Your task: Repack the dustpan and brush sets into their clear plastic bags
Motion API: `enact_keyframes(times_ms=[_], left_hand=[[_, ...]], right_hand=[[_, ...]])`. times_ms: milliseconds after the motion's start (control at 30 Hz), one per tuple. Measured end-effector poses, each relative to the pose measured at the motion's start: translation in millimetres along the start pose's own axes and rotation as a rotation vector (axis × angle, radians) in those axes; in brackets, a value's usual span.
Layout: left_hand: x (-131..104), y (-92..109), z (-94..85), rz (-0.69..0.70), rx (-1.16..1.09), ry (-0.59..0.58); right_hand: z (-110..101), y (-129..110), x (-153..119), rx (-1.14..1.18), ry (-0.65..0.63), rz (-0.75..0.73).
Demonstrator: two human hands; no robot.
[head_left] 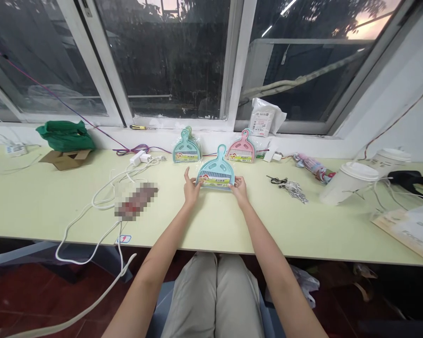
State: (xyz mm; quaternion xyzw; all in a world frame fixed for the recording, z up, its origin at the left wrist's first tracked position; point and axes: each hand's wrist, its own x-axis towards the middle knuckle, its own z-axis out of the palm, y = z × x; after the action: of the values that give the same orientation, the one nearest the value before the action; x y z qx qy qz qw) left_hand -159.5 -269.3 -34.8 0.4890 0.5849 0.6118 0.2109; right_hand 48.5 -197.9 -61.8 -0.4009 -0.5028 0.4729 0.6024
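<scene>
The pale table [211,223] carries everything, and along its back edge stand two groups of packed dustpan-and-brush sets: a turquoise group [186,146], several handles deep, and a pink group [242,146], with some turquoise showing behind it. These groups seem to be settled, while one blue set [216,166], in front of and between them, seems to be the piece in work; its handling looks unfinished, and how many others remain cannot be told. The left hand [191,189] and the right hand [239,190] grip this blue set by its two lower corners. As for writing, the large paper bag [405,232] at the right bears capital letters, only partly readable. The white packet [262,119] by the window has print too small to read. The blue set's label [216,180] shows Chinese-looking characters, not clear enough to read, and the small sticker [124,239] at the table's front edge appears to show a 9.
</scene>
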Motion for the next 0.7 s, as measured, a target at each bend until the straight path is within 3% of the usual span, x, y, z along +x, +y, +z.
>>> enact_keyframes(times_ms=[100,200,467,567,700], left_hand=[[19,-14,-8.2,-0.051,0.273,-0.060],[46,-31,-21.2,-0.054,0.409,-0.106],[131,-81,-60.3,-0.031,0.494,0.164],[167,-98,-65.5,-0.027,0.503,0.206],[211,-116,-63.9,-0.009,0.537,0.265]], right_hand=[[14,11,9,-0.064,0.024,-0.081],[40,22,23,-0.146,-0.026,-0.122],[148,49,85,-0.425,-0.121,-0.248],[181,60,114,-0.492,-0.163,-0.302],[208,72,146,-0.779,-0.161,-0.401]])
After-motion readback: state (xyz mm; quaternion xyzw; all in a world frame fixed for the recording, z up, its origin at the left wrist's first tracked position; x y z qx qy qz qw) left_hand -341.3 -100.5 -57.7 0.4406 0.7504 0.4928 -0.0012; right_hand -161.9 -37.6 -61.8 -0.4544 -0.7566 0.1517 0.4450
